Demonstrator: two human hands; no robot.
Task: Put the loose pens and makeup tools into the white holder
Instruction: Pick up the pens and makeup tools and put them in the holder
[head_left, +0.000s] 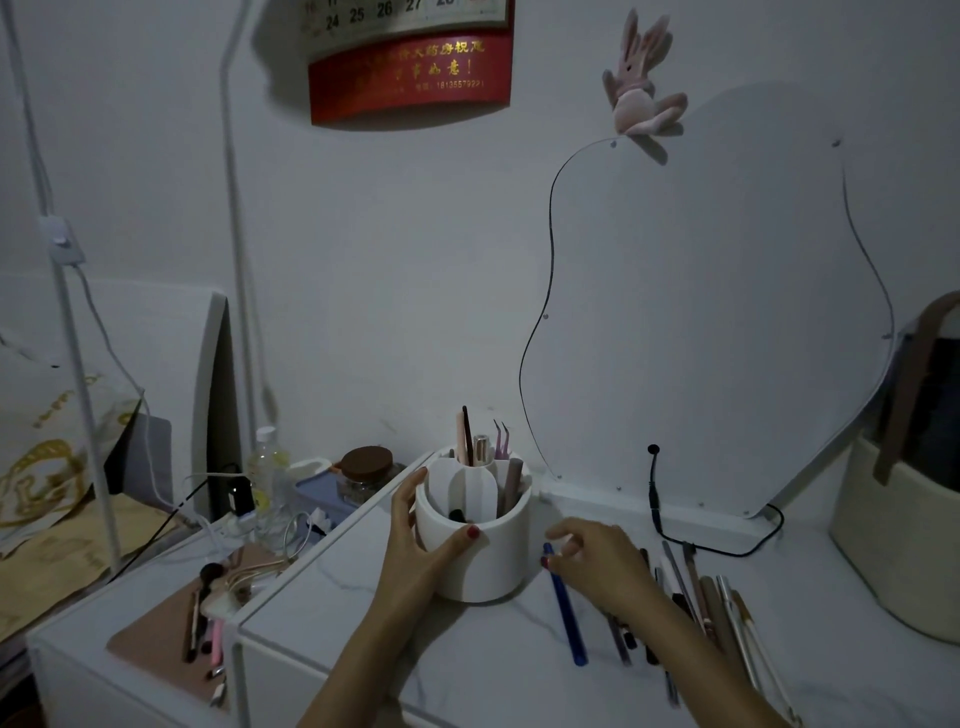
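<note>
The table has a pale marbled top. On its right part lies a row of loose pens and makeup tools, side by side and mostly pointing away from the person; several overlap, and the right forearm covers their middle.

The blue pen lies apart from the row on its left, just beside the holder, with its far end at the right hand. The right thumb and forefinger are pinched on that far end; the remaining fingers are curled loosely above the table.

The left hand wraps the left side of the holder: the thumb lies across the front wall, and the fingers reach around the rim. The grip is closed on the holder.

The holder is a white cylinder, upright on the table, divided by curved inner walls. The rear compartments hold a pink stick, a dark brush handle, a metal-capped tube and tweezers. A taupe tube leans in the right compartment. A dark item sits low in the front compartment.

Left of the table, a lower unit carries a pink tray with brushes. Behind it stand a bottle and a jar.

A cable runs along the table's rear edge. A wavy-edged mirror leans against the wall. Above hang a plush rabbit and a calendar.
</note>
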